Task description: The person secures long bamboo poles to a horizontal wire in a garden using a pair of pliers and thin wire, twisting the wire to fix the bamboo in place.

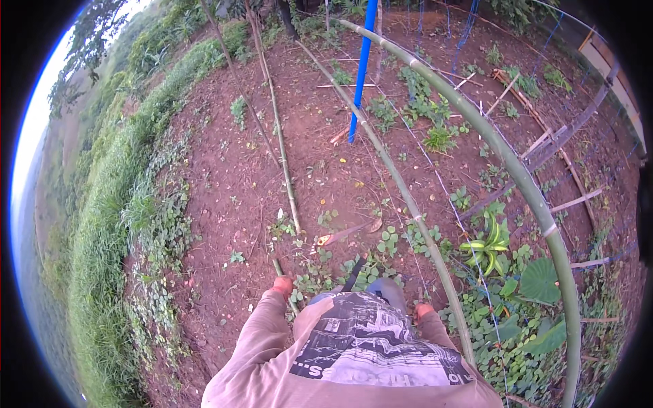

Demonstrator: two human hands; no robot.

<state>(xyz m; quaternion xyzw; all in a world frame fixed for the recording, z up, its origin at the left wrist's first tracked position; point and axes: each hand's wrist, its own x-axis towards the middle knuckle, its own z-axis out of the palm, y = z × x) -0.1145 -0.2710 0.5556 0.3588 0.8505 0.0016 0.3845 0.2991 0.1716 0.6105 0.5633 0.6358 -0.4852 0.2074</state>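
Observation:
Low in front of me, my left hand (pixel 282 285) is closed round a short green pole (pixel 277 267), which looks like bamboo. The pole's lower end runs past my hand toward my sleeve. My right hand (pixel 423 311) is down beside my right knee, partly hidden by my shirt; its fingers do not show clearly. Between my knees a dark flat strip (pixel 354 274) sticks up, its kind unclear. Ahead on the soil lies a tool with a red-orange handle (pixel 325 240) and a thin blade, like a machete. A longer thin pole (pixel 282 163) lies beyond my left hand.
Long bent bamboo poles (pixel 507 153) arch along my right, with a string (pixel 435 170) running among them. A blue post (pixel 362 71) stands ahead. Leafy plants (pixel 541 280) crowd the right; a grassy bank (pixel 102 272) slopes off at left. Sticks and a fence-like frame (pixel 558 146) lie farther right.

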